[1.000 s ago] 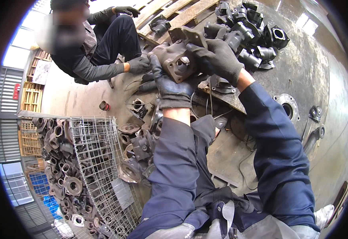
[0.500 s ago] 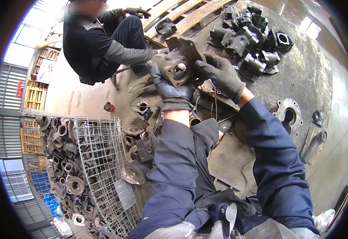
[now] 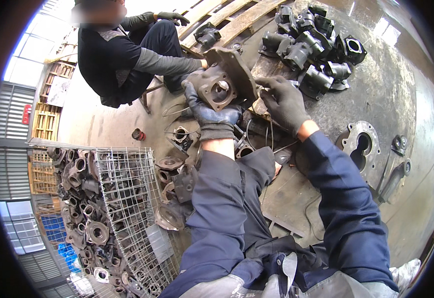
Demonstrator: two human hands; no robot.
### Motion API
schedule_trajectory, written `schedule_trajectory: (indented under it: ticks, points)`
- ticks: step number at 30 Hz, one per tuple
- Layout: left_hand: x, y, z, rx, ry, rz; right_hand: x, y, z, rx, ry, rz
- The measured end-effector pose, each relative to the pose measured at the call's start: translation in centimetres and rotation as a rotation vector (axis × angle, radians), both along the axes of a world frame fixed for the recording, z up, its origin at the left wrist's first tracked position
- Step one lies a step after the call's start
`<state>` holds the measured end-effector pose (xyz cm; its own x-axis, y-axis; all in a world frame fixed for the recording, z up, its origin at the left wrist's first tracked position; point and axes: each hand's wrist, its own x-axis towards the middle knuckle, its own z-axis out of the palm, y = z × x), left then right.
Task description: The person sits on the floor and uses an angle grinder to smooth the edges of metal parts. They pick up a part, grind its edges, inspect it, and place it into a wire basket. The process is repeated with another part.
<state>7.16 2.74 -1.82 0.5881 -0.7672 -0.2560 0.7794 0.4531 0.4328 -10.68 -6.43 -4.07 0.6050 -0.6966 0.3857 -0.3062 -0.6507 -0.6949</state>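
Note:
A brown-grey cast metal housing [image 3: 216, 74], with a square flanged opening facing me and a broad plate on its right, is raised in front of me. My left hand [image 3: 212, 111], in a dark glove with a blue palm, is closed around its underside. To the right of the plate is my gloved right hand [image 3: 284, 102]. Its fingers are bent and apart, close to the plate's edge, and nothing shows in them. Whether a fingertip touches the plate, I cannot tell. The housing hides part of the floor behind it.
A seated person [image 3: 122, 59] at the far left reaches an arm behind the housing. Black castings [image 3: 306, 44] are heaped at the far right. A wire cage [image 3: 127, 193] full of rough castings stands at left. A round flange plate [image 3: 348, 141] and wooden pallet [image 3: 217, 15] lie nearby.
My right hand has let go of the housing's plate and moved slightly right and down. My left hand keeps the housing raised, turned slightly. The seated person's head has shifted left.

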Motion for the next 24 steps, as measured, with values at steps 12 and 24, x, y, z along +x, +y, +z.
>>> schedule_trajectory:
  ticks: [12, 24]
  points:
    - [0.4, 0.2, 1.4, -0.003, 0.020, 0.000, 5.3, -6.9, 2.4, -0.576, 0.515, 0.401]
    - [3.2, 1.2, -1.3, -0.606, 0.392, -0.353, 8.3, -8.8, 0.5, -0.597, 0.398, 0.455]
